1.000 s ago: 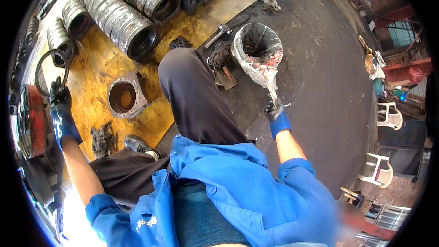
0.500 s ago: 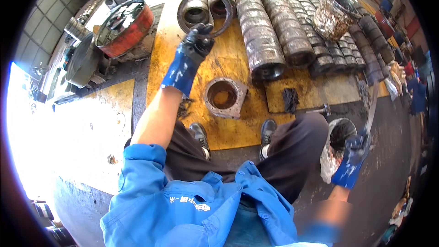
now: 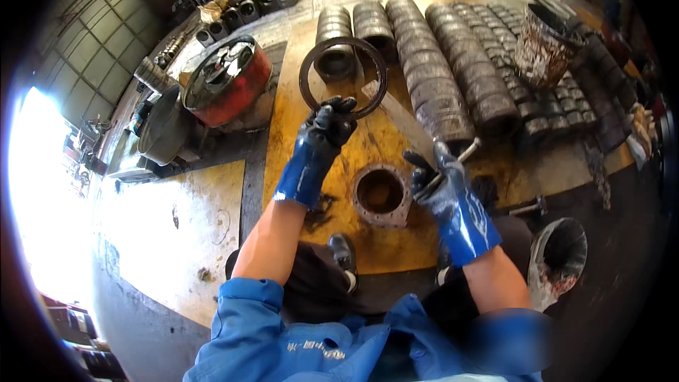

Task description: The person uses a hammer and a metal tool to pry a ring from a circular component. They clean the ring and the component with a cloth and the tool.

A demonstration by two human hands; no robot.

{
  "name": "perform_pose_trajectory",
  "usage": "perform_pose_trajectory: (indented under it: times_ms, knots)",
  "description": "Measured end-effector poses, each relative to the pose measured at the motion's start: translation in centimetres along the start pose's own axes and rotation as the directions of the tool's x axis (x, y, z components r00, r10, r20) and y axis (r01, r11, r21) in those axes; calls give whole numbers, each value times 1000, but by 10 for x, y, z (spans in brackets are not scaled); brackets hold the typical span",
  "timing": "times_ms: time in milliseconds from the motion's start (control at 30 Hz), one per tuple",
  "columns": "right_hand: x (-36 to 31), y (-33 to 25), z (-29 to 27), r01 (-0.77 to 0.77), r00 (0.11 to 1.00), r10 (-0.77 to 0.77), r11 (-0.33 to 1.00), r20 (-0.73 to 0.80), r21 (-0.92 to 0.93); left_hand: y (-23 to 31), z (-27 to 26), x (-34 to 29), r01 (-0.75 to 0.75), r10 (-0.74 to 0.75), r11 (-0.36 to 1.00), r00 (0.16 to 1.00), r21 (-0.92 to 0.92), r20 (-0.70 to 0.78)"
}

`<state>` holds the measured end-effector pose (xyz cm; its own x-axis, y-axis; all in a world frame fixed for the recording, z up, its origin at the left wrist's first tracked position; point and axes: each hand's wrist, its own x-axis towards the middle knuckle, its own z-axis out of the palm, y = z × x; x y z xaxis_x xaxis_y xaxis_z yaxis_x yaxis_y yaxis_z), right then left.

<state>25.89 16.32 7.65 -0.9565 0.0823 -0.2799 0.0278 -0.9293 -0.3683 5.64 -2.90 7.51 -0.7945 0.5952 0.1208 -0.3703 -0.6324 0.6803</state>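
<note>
Raised in front of me is a dark metal ring (image 3: 306,79), with the gloved fingers of my left hand (image 3: 327,127) closed on its lower rim. My right hand (image 3: 445,184), also in a blue glove with dark, greasy fingers, grips a long flat metal strip (image 3: 402,117), blade-like. The strip slants up and left until its tip is close to the ring's lower right; whether they touch I cannot tell. Under and between my hands, a rusty round housing (image 3: 382,221) with a flanged rim and bolt holes rests on the yellow-stained board (image 3: 332,230).
Rows of greasy metal cylinders (image 3: 433,78) lie beyond my hands. A dirt-caked bucket (image 3: 541,53) sits on them at right. Beside my right knee are a plastic-lined bucket (image 3: 559,255) and a hammer-like tool (image 3: 529,206). At left stands a red drum (image 3: 233,95).
My right hand has come up from beside the lined bucket to the middle, bringing the flat strip toward the ring. My left hand still holds the ring. The view has shifted.
</note>
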Motion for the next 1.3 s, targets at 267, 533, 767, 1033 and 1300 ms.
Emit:
perform_pose_trajectory:
  times_ms: [267,533,767,1033,1300]
  knots:
    - [15,-11,-9,216,970,-232,961,-79,-171,15,1,-17,76,-77,829,997,554,-22]
    - [6,2,-3,377,897,-430,864,-99,-333,20,-1,-19,3,-84,717,993,697,82]
    - [24,-3,-37,364,922,-388,870,-4,-332,1,-4,-20,49,-185,415,982,909,31]
    - [-18,-18,-28,446,611,-629,-227,480,-866,-4,-3,-9,217,-195,546,972,810,-129]
    - [-41,-42,6,319,532,-114,-891,839,-323,2,-15,-5,341,-251,314,930,886,-269]
